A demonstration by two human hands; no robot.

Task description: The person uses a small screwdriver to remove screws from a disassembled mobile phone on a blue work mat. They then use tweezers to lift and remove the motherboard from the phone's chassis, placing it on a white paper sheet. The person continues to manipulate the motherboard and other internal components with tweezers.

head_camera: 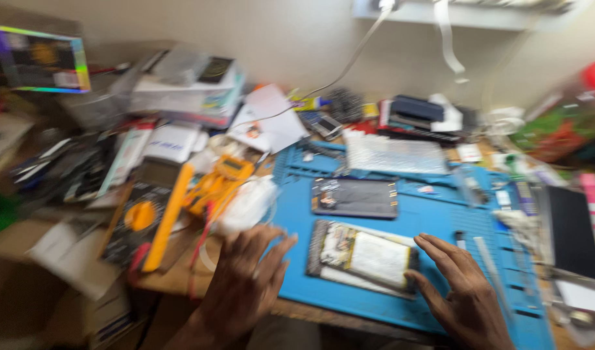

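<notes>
The whole view is smeared with motion blur, so fine detail is lost. At the far left, at about nine o'clock, the worktop (180, 275) carries a dark heap of tools and papers, and above it at ten o'clock stands a box with a rainbow-edged face (41, 59). Just right of that heap lie a black multimeter with an orange dial (136, 219) and a yellow meter (221, 181), with a white wad (247, 206) beside them. The left hand (245, 282) hovers at about seven o'clock over the left edge of the blue mat (297, 259), its fingers (271, 249) spread wide and holding nothing. In the middle, at six o'clock, the opened phone (365, 256) lies flat on the mat between the two hands, its white and yellow insides facing up; the left hand is just beside it and not touching. Straight above it at twelve o'clock lies a dark phone panel (354, 198), and beyond that a clear ridged tray (394, 155). The right hand (463, 295) sits at five o'clock, fingers open and loosely fanned, its thumb at the phone's lower right corner; whether it touches cannot be told. At three o'clock a black slab (573, 233) rests at the mat's right side.
</notes>
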